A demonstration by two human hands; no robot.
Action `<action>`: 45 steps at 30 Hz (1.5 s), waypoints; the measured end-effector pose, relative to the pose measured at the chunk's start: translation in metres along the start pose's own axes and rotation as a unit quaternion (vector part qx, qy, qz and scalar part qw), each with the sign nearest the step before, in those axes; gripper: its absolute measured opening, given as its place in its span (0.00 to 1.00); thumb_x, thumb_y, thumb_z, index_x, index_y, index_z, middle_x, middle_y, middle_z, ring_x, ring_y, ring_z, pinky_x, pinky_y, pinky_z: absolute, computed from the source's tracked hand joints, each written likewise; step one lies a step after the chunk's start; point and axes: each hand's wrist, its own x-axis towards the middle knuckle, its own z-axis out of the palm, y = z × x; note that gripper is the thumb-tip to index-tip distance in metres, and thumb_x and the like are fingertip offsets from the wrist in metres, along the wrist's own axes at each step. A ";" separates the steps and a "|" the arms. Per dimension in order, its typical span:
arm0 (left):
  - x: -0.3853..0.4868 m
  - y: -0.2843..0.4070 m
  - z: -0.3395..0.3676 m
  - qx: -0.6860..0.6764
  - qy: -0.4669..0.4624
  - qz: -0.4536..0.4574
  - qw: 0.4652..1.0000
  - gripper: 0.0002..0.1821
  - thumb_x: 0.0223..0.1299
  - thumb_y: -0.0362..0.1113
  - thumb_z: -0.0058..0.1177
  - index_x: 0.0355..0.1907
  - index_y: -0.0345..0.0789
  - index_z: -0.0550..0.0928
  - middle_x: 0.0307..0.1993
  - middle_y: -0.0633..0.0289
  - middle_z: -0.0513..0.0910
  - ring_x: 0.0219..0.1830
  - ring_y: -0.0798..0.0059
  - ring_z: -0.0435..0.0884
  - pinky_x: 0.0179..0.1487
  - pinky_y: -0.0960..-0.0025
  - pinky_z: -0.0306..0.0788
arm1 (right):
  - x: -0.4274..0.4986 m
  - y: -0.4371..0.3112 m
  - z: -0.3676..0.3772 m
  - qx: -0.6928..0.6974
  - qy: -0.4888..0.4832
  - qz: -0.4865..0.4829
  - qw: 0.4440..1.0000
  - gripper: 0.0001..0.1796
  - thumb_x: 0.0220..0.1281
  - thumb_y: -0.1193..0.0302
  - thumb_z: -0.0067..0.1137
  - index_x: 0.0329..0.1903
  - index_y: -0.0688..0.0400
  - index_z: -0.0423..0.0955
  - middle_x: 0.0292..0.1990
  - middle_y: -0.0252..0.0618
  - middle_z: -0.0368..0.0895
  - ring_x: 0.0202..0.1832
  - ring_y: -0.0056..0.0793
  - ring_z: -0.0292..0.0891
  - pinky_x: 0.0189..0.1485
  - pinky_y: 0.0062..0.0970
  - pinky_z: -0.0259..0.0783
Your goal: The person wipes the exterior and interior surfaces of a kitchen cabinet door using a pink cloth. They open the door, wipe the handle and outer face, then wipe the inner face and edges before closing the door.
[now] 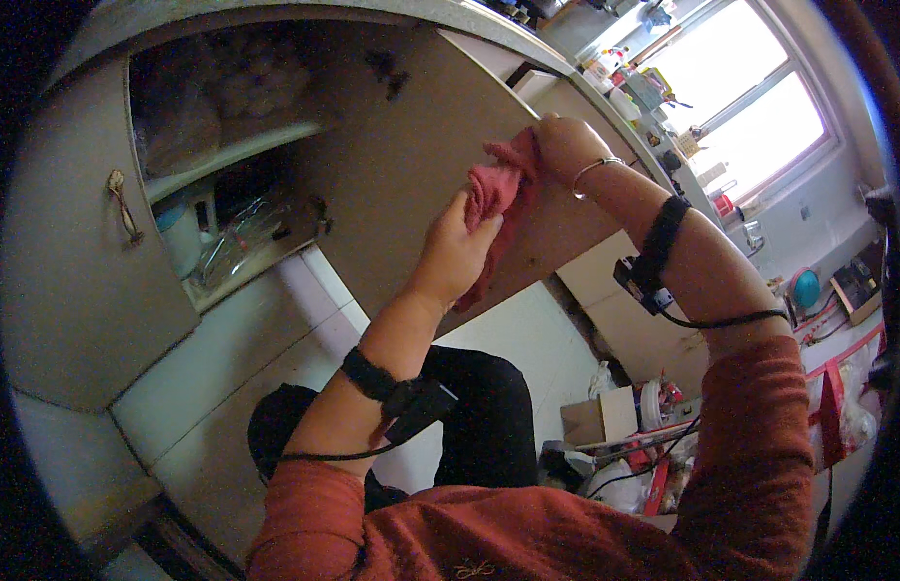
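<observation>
A red cloth point(493, 190) is bunched between my two hands in front of an open brown cabinet door point(413, 160). My left hand point(453, 250) grips its lower part, the thumb lying across the fabric. Its upper end is gathered in my right hand point(568, 147), which is closed in a fist beside the door's pale edge. Whether that fist also touches the door is unclear. A loose length of cloth hangs down behind my left hand. Two dark hinges point(388, 72) show on the door's inner face.
Left of the door, the open cabinet point(235, 163) holds a shelf, plastic-wrapped things and a pale container. A closed door with an ornate handle point(123, 207) stands further left. Bottles crowd the counter by the window point(740, 94). A cardboard box point(602, 417) and bags lie on the floor at right.
</observation>
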 end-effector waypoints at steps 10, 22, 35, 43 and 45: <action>0.001 0.003 -0.002 -0.013 -0.016 -0.025 0.999 0.18 0.66 0.30 0.52 0.58 0.32 0.73 0.51 0.62 0.80 0.51 0.74 0.77 0.58 0.71 0.69 | 0.012 0.012 -0.001 -0.067 -0.008 -0.063 0.996 0.11 0.63 0.68 0.49 0.38 0.61 0.78 0.35 0.52 0.81 0.42 0.50 0.80 0.48 0.42 0.76; -0.004 -0.015 0.004 0.043 -0.020 -0.016 0.999 0.16 0.60 0.32 0.56 0.50 0.31 0.76 0.45 0.48 0.83 0.48 0.56 0.81 0.52 0.62 0.72 | -0.038 0.022 0.006 0.237 0.060 -0.053 0.968 0.21 0.65 0.70 0.45 0.60 0.59 0.69 0.48 0.58 0.79 0.50 0.58 0.76 0.56 0.45 0.70; -0.013 0.002 0.010 0.014 -0.036 -0.016 0.999 0.17 0.64 0.31 0.54 0.54 0.31 0.74 0.48 0.55 0.82 0.49 0.69 0.80 0.54 0.67 0.72 | -0.038 0.014 0.019 0.180 0.139 0.007 0.974 0.16 0.64 0.65 0.51 0.48 0.63 0.70 0.42 0.59 0.80 0.43 0.57 0.78 0.47 0.46 0.74; -0.016 -0.004 0.013 0.015 -0.027 -0.048 0.998 0.19 0.63 0.30 0.54 0.56 0.31 0.74 0.49 0.57 0.81 0.51 0.72 0.78 0.56 0.68 0.70 | -0.031 -0.005 0.010 0.115 0.097 0.103 0.983 0.16 0.65 0.62 0.50 0.48 0.59 0.72 0.42 0.54 0.81 0.45 0.54 0.79 0.45 0.44 0.76; -0.017 -0.004 0.012 -0.034 -0.033 -0.064 0.997 0.18 0.63 0.30 0.54 0.56 0.31 0.74 0.49 0.59 0.81 0.52 0.73 0.78 0.57 0.69 0.70 | -0.036 -0.003 0.008 -0.003 0.101 0.001 0.995 0.11 0.66 0.67 0.47 0.47 0.58 0.72 0.45 0.51 0.80 0.43 0.50 0.81 0.43 0.40 0.79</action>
